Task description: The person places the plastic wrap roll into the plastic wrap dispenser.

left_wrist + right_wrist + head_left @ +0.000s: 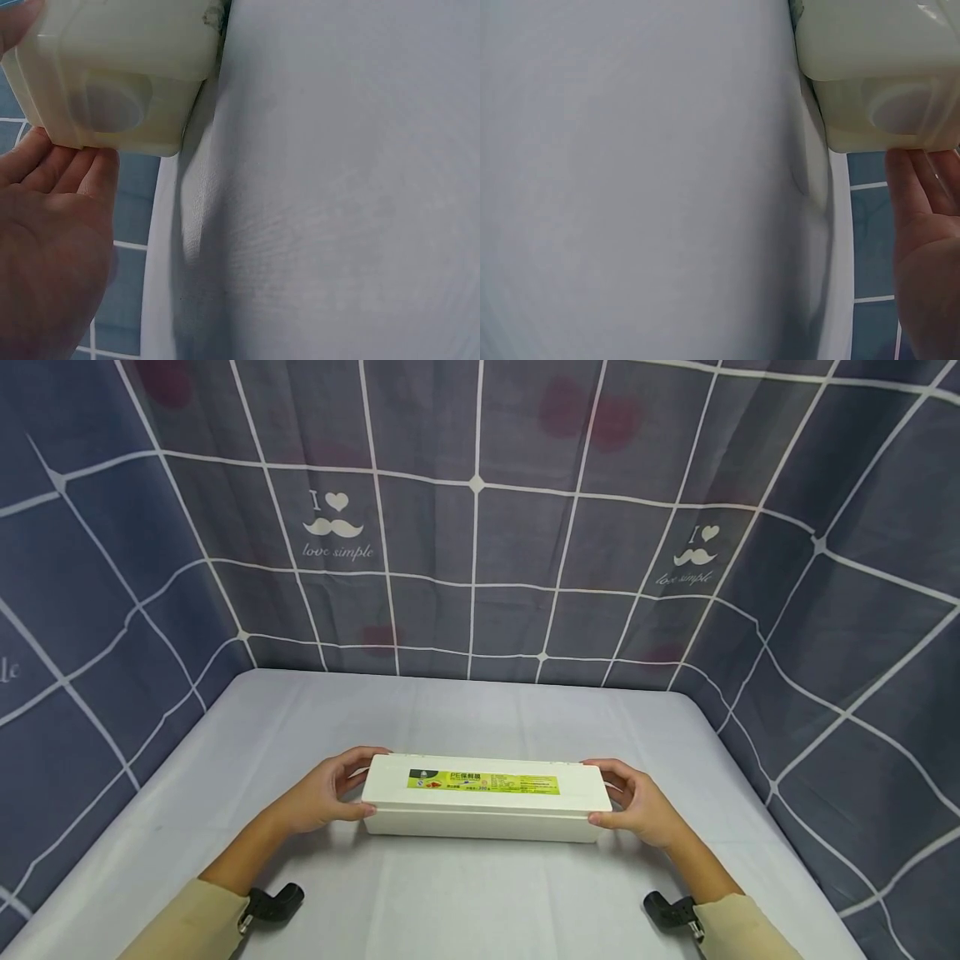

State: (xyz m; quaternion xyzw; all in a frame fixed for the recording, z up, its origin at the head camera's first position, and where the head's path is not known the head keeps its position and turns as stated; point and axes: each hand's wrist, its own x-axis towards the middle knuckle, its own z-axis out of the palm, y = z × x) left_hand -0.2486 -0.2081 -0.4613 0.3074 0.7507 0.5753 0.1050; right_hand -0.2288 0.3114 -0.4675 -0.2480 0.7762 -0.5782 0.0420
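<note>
A long white cling film box point(491, 818) with a yellow-green label point(483, 782) on its lid lies crosswise on the white-covered table, lid down. At its left end my left hand point(326, 793) grips it, thumb on the front edge and fingers round the back. My right hand point(637, 802) holds the right end the same way. In the left wrist view the box's end wall point(161, 124) is translucent, and a round roll end shows through it. The right wrist view has a similar round shape behind the other end wall point(847, 112), with fingers against the back side.
The table point(465, 902) is covered with a smooth white cloth. Dark grey-blue curtains point(517, 543) with white grid lines hang behind it and at both sides. A black device point(277, 903) is strapped at the left wrist, another point(667, 910) at the right.
</note>
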